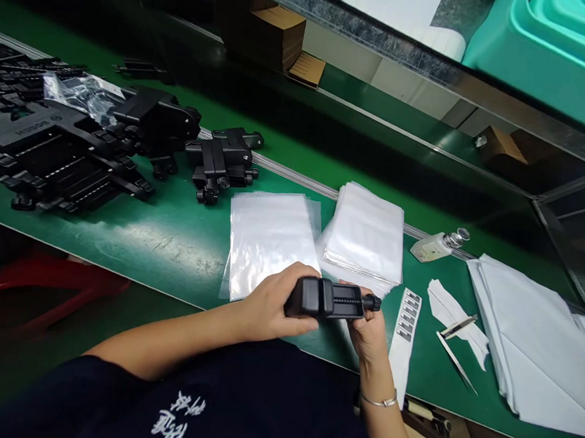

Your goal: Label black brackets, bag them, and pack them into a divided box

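Dark shirt fabric [259, 403] lay nearest the camera, facing the front edge of the green bench [180, 251]. Beyond it, the black clamp-like device [326, 297] was held in front of the left bag stack [274, 238] and the right bag stack [366, 231].

Left hand [276, 304]: digits gripped the thick end from the far and near sides. Right hand [368, 334]: positioned at the end bearing the knob [373, 303]; its fingers were partly hidden, so whether they pinched or merely supported could not be determined.

Hazards, as judged: slackening of the left grip could have dropped the device, possibly past the bench edge, which appeared close. Unintended contact with the knob could have altered the clamp setting. Lowering onto the bags risked shifting the loose film. Forearm sweep could have displaced the label strip [407, 320] just beside it.
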Demonstrator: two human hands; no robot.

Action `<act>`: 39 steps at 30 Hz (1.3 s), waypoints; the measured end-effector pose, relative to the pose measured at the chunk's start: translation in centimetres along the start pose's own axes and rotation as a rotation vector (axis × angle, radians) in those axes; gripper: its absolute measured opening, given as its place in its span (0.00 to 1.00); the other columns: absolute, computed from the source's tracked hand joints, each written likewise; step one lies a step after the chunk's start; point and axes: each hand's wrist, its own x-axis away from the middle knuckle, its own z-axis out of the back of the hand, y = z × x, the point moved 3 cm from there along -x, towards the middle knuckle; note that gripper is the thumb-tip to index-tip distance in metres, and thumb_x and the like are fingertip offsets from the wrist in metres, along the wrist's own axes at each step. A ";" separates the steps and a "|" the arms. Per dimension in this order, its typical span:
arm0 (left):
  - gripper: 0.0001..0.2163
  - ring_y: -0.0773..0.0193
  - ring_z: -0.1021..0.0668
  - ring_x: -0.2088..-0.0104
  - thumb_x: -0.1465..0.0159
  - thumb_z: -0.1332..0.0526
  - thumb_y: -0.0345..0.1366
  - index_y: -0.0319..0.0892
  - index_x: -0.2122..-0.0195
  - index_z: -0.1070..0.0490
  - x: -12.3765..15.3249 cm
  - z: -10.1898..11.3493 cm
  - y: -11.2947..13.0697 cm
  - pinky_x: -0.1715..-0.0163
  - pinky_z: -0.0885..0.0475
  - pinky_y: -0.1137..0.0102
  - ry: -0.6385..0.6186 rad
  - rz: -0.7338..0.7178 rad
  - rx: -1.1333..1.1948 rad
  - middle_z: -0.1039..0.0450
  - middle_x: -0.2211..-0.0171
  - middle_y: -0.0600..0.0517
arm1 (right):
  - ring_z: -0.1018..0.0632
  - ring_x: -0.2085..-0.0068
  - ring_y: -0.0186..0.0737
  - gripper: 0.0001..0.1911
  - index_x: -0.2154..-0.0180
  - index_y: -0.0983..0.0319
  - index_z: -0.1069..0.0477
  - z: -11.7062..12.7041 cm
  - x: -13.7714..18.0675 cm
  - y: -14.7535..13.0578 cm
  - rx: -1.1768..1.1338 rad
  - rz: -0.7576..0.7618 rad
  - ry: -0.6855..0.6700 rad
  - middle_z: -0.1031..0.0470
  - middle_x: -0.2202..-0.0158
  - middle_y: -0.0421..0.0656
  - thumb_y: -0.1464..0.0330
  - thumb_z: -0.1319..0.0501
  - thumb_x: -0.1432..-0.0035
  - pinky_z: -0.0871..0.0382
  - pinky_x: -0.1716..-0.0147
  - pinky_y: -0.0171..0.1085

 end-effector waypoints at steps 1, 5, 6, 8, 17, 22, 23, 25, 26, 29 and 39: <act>0.26 0.56 0.23 0.59 0.43 0.34 0.50 0.43 0.49 0.36 0.0 0.0 -0.4 0.59 0.27 0.64 0.033 0.049 0.072 0.28 0.56 0.47 | 0.21 0.51 0.51 0.31 0.51 0.57 0.30 0.1 0.1 -0.6 0.066 0.038 -0.002 0.22 0.51 0.50 0.45 0.33 0.50 0.26 0.52 0.48; 0.29 0.55 0.25 0.58 0.44 0.35 0.58 0.42 0.50 0.34 -0.3 0.6 -2.2 0.59 0.28 0.66 0.171 0.223 0.370 0.28 0.58 0.47 | 0.22 0.53 0.47 0.24 0.45 0.57 0.35 0.4 0.8 -4.3 0.525 0.354 0.058 0.24 0.52 0.50 0.51 0.42 0.36 0.27 0.55 0.46; 0.30 0.55 0.25 0.57 0.44 0.35 0.59 0.41 0.50 0.33 -0.4 0.7 -2.4 0.58 0.29 0.66 0.175 0.246 0.415 0.28 0.57 0.47 | 0.22 0.54 0.47 0.20 0.45 0.56 0.34 0.3 1.0 -5.2 0.647 0.452 0.051 0.24 0.53 0.50 0.54 0.43 0.35 0.27 0.57 0.46; 0.31 0.55 0.25 0.57 0.44 0.36 0.60 0.41 0.50 0.33 -0.4 0.8 -2.5 0.59 0.29 0.66 0.150 0.272 0.439 0.28 0.57 0.46 | 0.23 0.60 0.45 0.14 0.50 0.57 0.32 0.0 1.3 -6.4 0.785 0.577 0.007 0.24 0.59 0.48 0.58 0.45 0.33 0.27 0.61 0.44; 0.27 0.54 0.23 0.58 0.45 0.33 0.53 0.43 0.50 0.33 0.3 1.5 -1.7 0.58 0.28 0.63 0.080 0.201 0.010 0.26 0.57 0.47 | 0.30 0.72 0.39 0.19 0.57 0.58 0.33 0.2 0.3 -4.9 0.435 -0.040 -0.010 0.34 0.74 0.38 0.51 0.50 0.33 0.31 0.72 0.39; 0.28 0.54 0.22 0.59 0.45 0.34 0.56 0.43 0.50 0.34 0.2 1.6 -2.1 0.61 0.27 0.64 0.131 0.166 0.031 0.26 0.59 0.47 | 0.28 0.66 0.41 0.18 0.55 0.58 0.30 0.3 0.6 -5.2 0.554 0.119 0.024 0.29 0.67 0.43 0.53 0.46 0.35 0.32 0.65 0.41; 0.27 0.54 0.22 0.58 0.46 0.31 0.52 0.43 0.51 0.34 0.3 1.5 -1.8 0.59 0.27 0.63 0.093 0.109 -0.015 0.26 0.58 0.47 | 0.29 0.70 0.39 0.17 0.57 0.58 0.30 0.4 0.5 -4.8 0.459 0.021 0.014 0.32 0.71 0.41 0.54 0.47 0.34 0.33 0.68 0.39; 0.26 0.53 0.22 0.56 0.49 0.28 0.47 0.44 0.52 0.33 0.5 1.3 -1.2 0.56 0.27 0.63 0.019 0.032 -0.096 0.25 0.56 0.47 | 0.35 0.76 0.35 0.18 0.63 0.60 0.30 0.4 0.3 -4.2 0.261 -0.161 0.003 0.39 0.78 0.36 0.54 0.48 0.34 0.37 0.76 0.35; 0.26 0.53 0.22 0.55 0.49 0.28 0.46 0.44 0.52 0.33 0.5 1.2 -1.1 0.55 0.27 0.63 0.015 0.034 -0.117 0.25 0.56 0.47 | 0.37 0.78 0.34 0.18 0.64 0.60 0.30 0.3 0.3 -4.0 0.198 -0.198 0.011 0.42 0.80 0.35 0.53 0.48 0.35 0.39 0.78 0.35; 0.27 0.54 0.22 0.58 0.46 0.32 0.52 0.43 0.51 0.34 0.3 1.6 -1.6 0.58 0.27 0.63 0.142 0.183 -0.070 0.26 0.57 0.47 | 0.32 0.75 0.36 0.17 0.55 0.59 0.32 0.4 0.3 -4.4 0.281 -0.062 0.051 0.35 0.76 0.37 0.54 0.46 0.35 0.35 0.73 0.36; 0.29 0.51 0.24 0.54 0.50 0.28 0.49 0.44 0.51 0.34 0.6 0.9 -1.3 0.55 0.28 0.61 0.108 0.173 -0.061 0.27 0.54 0.45 | 0.31 0.73 0.36 0.23 0.70 0.59 0.34 0.7 0.4 -4.2 0.513 -0.032 0.031 0.34 0.76 0.38 0.53 0.54 0.30 0.38 0.71 0.36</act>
